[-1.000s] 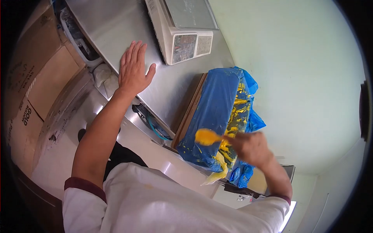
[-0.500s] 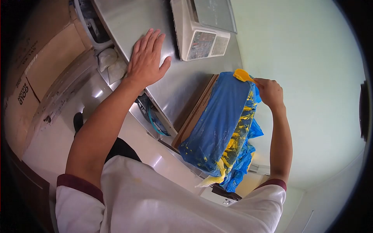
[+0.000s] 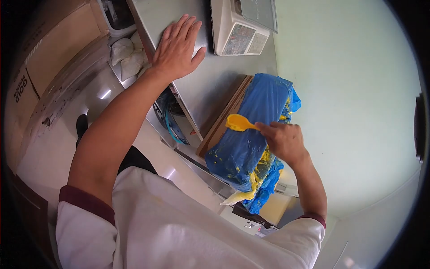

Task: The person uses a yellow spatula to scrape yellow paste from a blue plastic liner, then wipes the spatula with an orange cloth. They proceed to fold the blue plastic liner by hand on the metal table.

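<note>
My left hand (image 3: 177, 50) lies flat on the steel table (image 3: 197, 96), fingers stretched out and holding nothing. In my right hand (image 3: 285, 142) is the handle of a yellow spoon (image 3: 239, 123), its bowl pointing left over the side of a box. A blue plastic bag (image 3: 264, 101) lines that cardboard box (image 3: 224, 117) and is folded down over its outside. Soft yellow paste (image 3: 265, 161) is smeared over the bag's opening and creases. How much paste is inside the box I cannot see.
A white weighing scale (image 3: 242, 38) stands on the table beyond the box. Pale wall (image 3: 340, 89) rises along the right. At the left are a large cardboard carton (image 3: 58, 40), white cloth-like bundles (image 3: 127, 58) and a shelf with cables (image 3: 172, 123) under the table.
My right hand has brought the spoon from the box's far end down and left, across the blue bag's side. My left hand stays flat on the table. The view has shifted slightly.
</note>
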`<action>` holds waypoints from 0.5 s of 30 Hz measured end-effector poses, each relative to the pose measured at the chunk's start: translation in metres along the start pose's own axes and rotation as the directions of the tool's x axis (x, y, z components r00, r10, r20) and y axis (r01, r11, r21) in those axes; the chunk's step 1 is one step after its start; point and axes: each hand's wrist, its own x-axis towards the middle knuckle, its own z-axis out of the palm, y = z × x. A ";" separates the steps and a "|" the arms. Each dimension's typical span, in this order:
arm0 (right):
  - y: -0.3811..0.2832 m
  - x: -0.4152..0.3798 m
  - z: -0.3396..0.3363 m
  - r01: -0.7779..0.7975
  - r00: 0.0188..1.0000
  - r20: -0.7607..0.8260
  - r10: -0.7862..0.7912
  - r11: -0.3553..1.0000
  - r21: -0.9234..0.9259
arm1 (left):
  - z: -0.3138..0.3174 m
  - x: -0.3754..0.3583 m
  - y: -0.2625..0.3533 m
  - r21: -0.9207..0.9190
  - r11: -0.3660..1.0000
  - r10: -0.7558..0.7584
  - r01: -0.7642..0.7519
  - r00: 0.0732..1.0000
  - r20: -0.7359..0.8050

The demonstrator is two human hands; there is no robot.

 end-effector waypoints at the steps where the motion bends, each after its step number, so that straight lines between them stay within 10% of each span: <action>1: -0.008 -0.004 -0.004 0.011 1.000 0.018 -0.011 1.000 0.017 | 0.000 0.000 0.000 0.000 1.000 -0.001 0.001 1.000 0.004; 7: -0.047 -0.030 -0.025 0.034 0.985 0.160 -0.059 0.988 0.154 | -0.001 -0.001 -0.001 -0.009 1.000 -0.003 0.003 1.000 -0.005; 10: -0.035 -0.038 -0.020 -0.005 0.997 0.067 -0.039 0.836 0.548 | -0.001 0.001 0.000 -0.005 1.000 -0.005 0.005 1.000 -0.003; 15: -0.008 -0.041 -0.014 -0.220 0.970 -0.027 0.243 0.915 0.340 | 0.004 -0.001 -0.002 0.002 1.000 0.015 -0.015 1.000 -0.026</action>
